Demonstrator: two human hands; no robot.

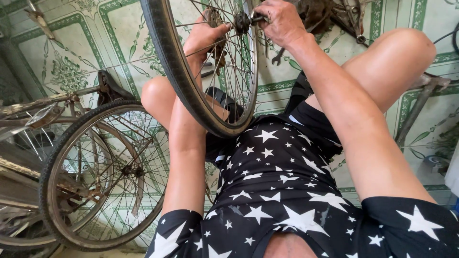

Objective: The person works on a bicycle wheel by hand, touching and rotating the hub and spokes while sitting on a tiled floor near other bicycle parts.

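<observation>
head view: big bike wheel (201,76) standing up between the knees, tire bottom resting near the lap. left hand (203,38) pressed against the spokes from the far side, fingers spread a bit, holding the wheel steady. right hand (282,21) wrapped tight around the middle hub (242,21), maybe with a small tool inside, cannot tell for sure. wrench (277,57) lying on the tiled floor (95,48) just past the wheel. second wheel (103,174) on an old bike off to the left.

could go wrong: fingers pinched in the spokes if the wheel turns. could tip sideways if the left hand slips. could slip off the hub nut and bang knuckles.
</observation>
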